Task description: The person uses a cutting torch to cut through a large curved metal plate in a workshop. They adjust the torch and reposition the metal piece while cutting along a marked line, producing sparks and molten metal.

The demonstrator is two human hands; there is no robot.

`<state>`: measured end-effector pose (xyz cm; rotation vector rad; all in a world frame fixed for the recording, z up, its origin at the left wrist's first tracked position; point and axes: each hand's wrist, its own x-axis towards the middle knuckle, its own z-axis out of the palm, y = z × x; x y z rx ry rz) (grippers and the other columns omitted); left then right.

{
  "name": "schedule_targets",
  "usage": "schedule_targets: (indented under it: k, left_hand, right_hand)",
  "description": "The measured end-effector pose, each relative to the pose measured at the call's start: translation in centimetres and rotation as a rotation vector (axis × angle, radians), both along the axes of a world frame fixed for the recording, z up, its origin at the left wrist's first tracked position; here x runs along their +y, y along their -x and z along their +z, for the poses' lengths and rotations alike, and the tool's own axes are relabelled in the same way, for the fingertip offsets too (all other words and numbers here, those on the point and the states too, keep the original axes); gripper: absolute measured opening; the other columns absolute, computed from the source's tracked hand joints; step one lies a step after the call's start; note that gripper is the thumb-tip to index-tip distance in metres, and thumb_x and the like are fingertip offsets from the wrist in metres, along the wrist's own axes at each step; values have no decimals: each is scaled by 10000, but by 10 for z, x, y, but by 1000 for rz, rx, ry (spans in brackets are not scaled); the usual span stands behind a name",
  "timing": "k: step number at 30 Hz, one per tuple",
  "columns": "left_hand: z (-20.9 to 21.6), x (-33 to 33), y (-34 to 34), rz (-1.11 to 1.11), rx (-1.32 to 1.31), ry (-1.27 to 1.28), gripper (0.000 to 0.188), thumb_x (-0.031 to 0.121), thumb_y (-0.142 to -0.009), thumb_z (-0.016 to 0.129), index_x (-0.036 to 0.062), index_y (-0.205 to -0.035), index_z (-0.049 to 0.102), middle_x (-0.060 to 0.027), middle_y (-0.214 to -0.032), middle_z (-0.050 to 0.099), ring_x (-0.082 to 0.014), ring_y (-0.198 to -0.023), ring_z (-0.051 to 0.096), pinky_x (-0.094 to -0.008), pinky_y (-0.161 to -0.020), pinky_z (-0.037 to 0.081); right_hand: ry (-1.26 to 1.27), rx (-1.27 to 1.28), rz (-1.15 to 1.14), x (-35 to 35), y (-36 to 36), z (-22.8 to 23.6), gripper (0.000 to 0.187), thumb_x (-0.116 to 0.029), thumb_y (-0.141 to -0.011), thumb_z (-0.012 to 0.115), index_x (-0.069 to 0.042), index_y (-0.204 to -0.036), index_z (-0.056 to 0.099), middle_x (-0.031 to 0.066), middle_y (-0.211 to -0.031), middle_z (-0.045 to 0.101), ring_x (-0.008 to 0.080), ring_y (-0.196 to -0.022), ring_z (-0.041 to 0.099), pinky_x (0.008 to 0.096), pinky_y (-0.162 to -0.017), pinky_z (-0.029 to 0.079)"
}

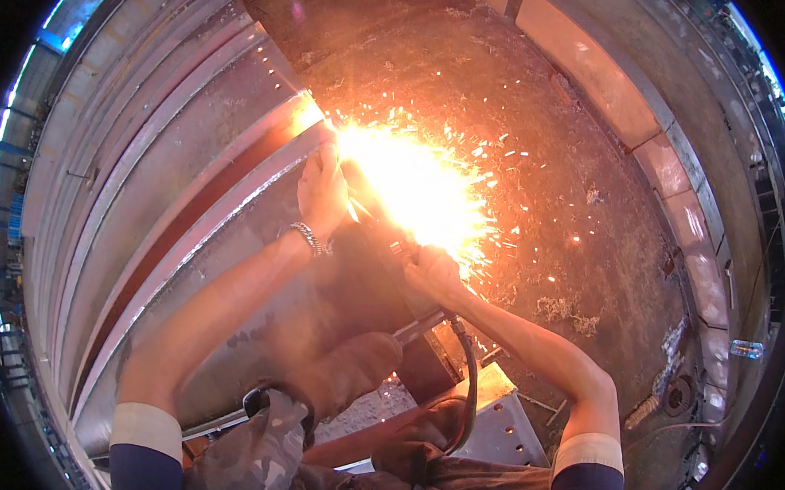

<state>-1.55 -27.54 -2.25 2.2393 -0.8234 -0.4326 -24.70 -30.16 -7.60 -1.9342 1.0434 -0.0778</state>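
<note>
My right hand [433, 272] is closed round the grip of a torch, most of which is lost in glare. A dark hose [470, 373] runs down from below this hand. White-orange light and flying sparks [422, 189] burst between and beyond my hands. My left hand [322, 192], with a chain bracelet [306, 238] at its wrist, is raised at the end of a long steel beam [237, 170]. Its fingers look drawn together; what they grip or touch is washed out by the glare.
More long steel beams [131, 143] lie side by side at the left. A brown, debris-strewn floor [580, 228] spreads to the right, bounded by a curved-looking steel section [672, 162]. Near my legs are a plate with holes [507, 428] and camouflage cloth [258, 442].
</note>
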Motion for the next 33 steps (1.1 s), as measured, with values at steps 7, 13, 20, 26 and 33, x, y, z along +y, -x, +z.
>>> schedule_targets:
  k: [7,13,20,26,33]
  left_hand:
    - [28,-2,14,160,291,61,473,384,-1055,301,62,-1246,589,-208,-1217,634,-266,-583,682,-425,-763,533]
    - [27,-4,17,192,214,112,547,471,-1043,346,35,-1237,613,-211,-1080,680,-285,-671,708,-422,-766,536]
    - [27,-6,18,239,317,297,441,446,-1026,463,32,-919,567,-50,-619,548,-172,-555,617,-338,-583,539]
    - [30,-5,19,254,342,193,540,489,-1016,403,-6,-1085,608,-178,-884,634,-252,-603,667,-399,-666,544]
    - [32,-6,21,259,345,269,449,453,-1025,448,61,-823,532,-64,-617,545,-204,-554,621,-352,-573,520]
  right_hand:
    - [-46,87,19,-7,-3,13,459,-420,-960,561,-1,-872,724,238,-699,666,399,-709,693,509,-683,529]
    - [-61,141,41,-8,-3,36,486,-401,-947,569,54,-833,697,252,-732,681,409,-739,708,502,-696,541]
    - [-117,164,30,-10,-1,33,509,-424,-953,568,56,-843,694,264,-762,687,428,-768,705,513,-700,540]
    - [28,224,110,-9,-2,16,535,-518,-1015,470,-58,-963,737,214,-831,717,425,-748,697,527,-687,548]
    - [14,215,127,-9,0,14,464,-459,-1012,475,-78,-1030,740,209,-813,719,423,-711,697,527,-664,555]
